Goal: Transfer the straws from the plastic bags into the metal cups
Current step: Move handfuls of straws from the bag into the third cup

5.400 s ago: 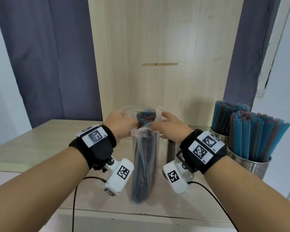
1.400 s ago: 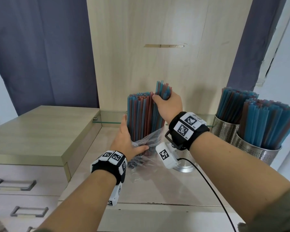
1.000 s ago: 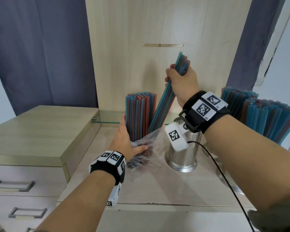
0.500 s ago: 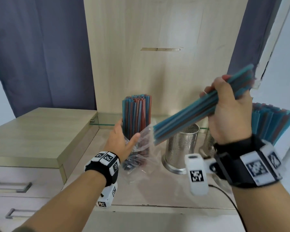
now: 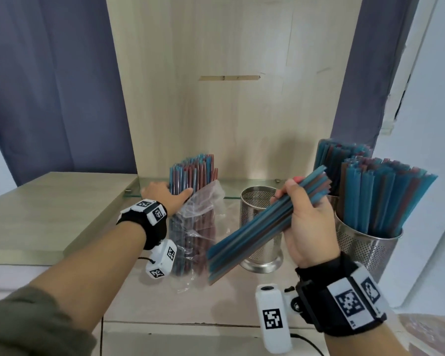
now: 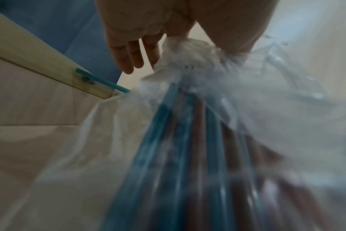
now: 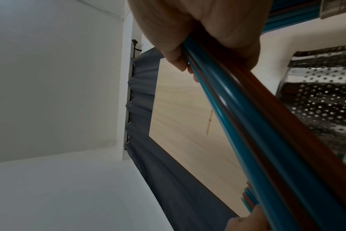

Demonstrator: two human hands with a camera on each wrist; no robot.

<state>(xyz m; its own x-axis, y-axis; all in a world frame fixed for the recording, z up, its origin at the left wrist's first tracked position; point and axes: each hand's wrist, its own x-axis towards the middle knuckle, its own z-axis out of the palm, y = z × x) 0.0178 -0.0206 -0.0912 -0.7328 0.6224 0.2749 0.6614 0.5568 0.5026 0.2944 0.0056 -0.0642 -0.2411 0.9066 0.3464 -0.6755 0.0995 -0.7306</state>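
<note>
A clear plastic bag (image 5: 203, 201) of blue and brown straws (image 5: 192, 173) stands upright on the counter. My left hand (image 5: 165, 195) grips it near the top; in the left wrist view the left hand (image 6: 168, 39) clutches the crumpled plastic bag (image 6: 237, 81) above the straws (image 6: 178, 156). My right hand (image 5: 302, 219) grips a separate bundle of straws (image 5: 249, 235), slanted down to the left, just in front of an empty perforated metal cup (image 5: 254, 199). The right wrist view shows the right hand (image 7: 207, 31) wrapped round that bundle (image 7: 267, 125), beside a metal cup (image 7: 326, 93).
Two more metal cups packed with straws stand at the right: a near one (image 5: 370, 247) and one behind it (image 5: 334, 201). A raised wooden cabinet top (image 5: 49, 206) lies to the left, a wooden back panel (image 5: 229, 111) behind, and a low glass shelf (image 5: 231, 187) along it.
My right hand has brought its bundle down from high on the right to in front of the empty cup, clear of the bag. My left hand keeps hold of the bag.
</note>
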